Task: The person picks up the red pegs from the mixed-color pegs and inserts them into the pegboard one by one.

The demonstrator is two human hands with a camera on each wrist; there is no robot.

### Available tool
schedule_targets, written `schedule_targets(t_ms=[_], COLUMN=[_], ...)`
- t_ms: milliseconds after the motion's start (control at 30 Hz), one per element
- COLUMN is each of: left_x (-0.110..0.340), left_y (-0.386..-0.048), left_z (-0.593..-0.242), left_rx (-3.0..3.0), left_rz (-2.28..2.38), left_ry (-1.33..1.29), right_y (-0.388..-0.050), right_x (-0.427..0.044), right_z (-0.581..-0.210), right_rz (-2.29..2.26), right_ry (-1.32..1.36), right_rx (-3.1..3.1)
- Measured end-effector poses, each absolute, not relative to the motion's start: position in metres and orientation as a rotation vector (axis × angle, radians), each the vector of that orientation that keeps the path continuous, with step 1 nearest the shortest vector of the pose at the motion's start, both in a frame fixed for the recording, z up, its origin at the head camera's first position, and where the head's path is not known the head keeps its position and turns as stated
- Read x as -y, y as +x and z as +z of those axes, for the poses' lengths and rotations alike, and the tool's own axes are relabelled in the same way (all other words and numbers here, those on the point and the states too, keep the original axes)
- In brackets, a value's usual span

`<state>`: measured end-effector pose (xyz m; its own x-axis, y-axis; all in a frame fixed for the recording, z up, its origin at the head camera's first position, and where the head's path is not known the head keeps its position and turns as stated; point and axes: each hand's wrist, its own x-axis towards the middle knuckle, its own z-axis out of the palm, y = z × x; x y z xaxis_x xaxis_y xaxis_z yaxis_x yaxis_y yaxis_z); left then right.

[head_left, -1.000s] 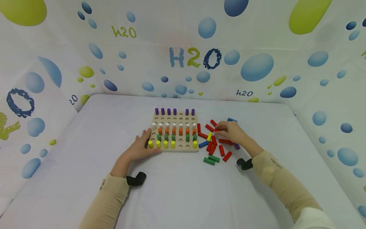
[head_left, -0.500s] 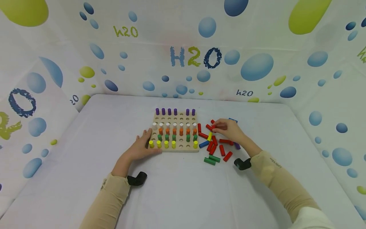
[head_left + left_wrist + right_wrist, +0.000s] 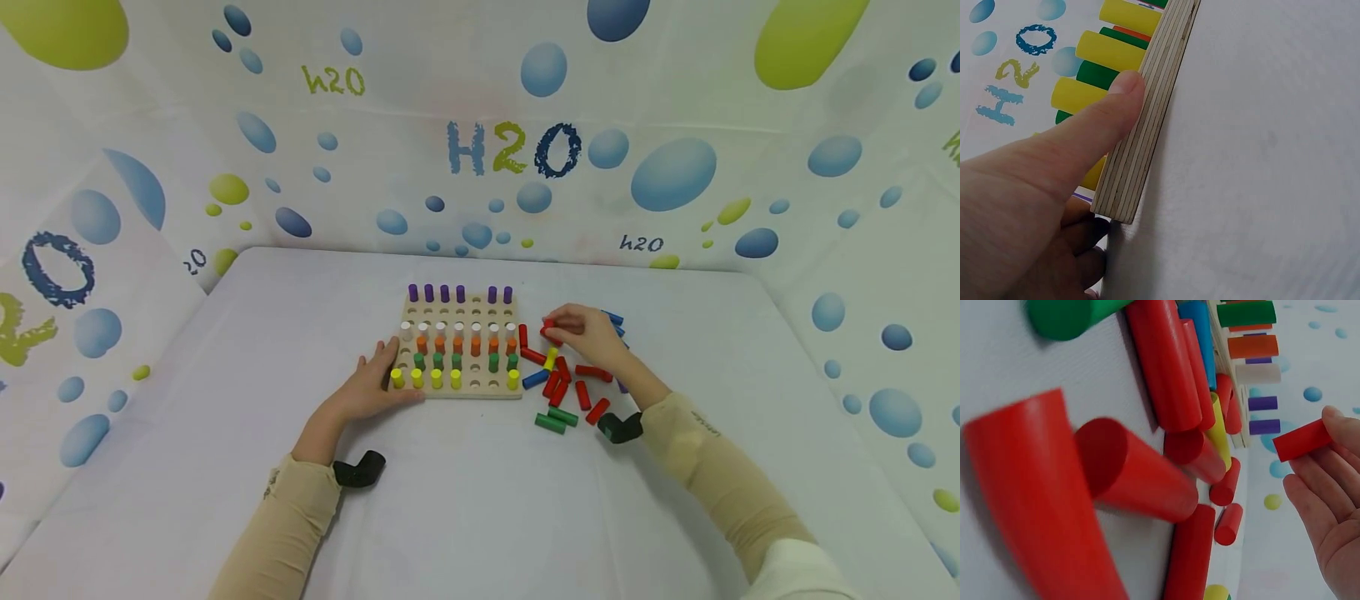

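Reads "H2O" in large brushed letters (image 3: 510,152) mid-height on the white backdrop (image 3: 405,108): pale blue H, green 2, dark blue O. Repeats as small green lettering (image 3: 332,82), "h2O", at upper left, and small dark lettering (image 3: 641,244), "h2O", at lower right. Shows "20" and a big "O" on the left side panel (image 3: 135,292). Bears tiny, illegible print on the right sleeve (image 3: 727,479).

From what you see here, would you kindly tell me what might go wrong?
The red peg might slip, since the right hand pinches it near one end. Loose pegs lie close beside the pegboard, so a low sweep of that hand could set some rolling. The left hand holds the pegboard's corner next to upright yellow pegs, so a sudden tug might jolt them.
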<state>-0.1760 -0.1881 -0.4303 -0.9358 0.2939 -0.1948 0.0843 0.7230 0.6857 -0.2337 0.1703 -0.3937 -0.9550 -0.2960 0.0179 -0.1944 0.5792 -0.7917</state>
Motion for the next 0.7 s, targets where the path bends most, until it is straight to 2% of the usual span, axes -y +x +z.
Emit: schedule_targets(t_ms=[700], left_x=[0.188], left_y=[-0.174], left_z=[-0.43], left_rx=[-2.634], left_rz=[1.038], left_ry=[0.293], right_y=[-0.241], right_x=[-0.131], right_z=[-0.393], right_rz=[-1.446], right_ry=[-0.363], right_rx=[-2.621])
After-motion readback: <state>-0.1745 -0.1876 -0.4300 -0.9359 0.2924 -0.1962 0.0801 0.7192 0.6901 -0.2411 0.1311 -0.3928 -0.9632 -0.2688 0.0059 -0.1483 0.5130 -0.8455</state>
